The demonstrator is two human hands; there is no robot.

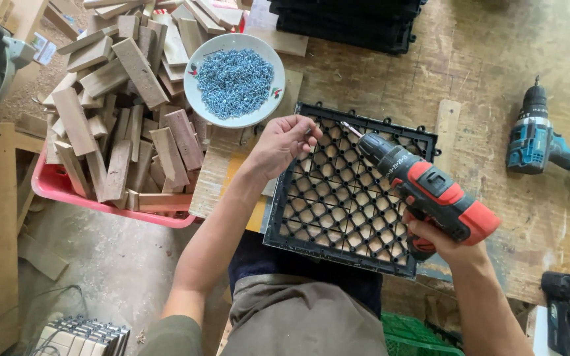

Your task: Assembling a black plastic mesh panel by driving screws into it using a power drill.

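Fingers of the left hand [284,142] are pinching something too tiny to identify, mid-frame; right hand [440,245] is gripping the red drill [423,191] tight over the black grid tile [338,198].

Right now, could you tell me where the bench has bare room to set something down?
Bare wood lies between the black grid tile and the blue drill, around the upright wooden slat. The left is crowded: screw plate, red bin of wood blocks. Both hands work over the tile.

A grid [338,198] lies on the bench [496,59]; a plate [196,92] of screws [234,82] sits behind it, a tub [54,188] of blocks [120,86] left, a drill [536,138] right.
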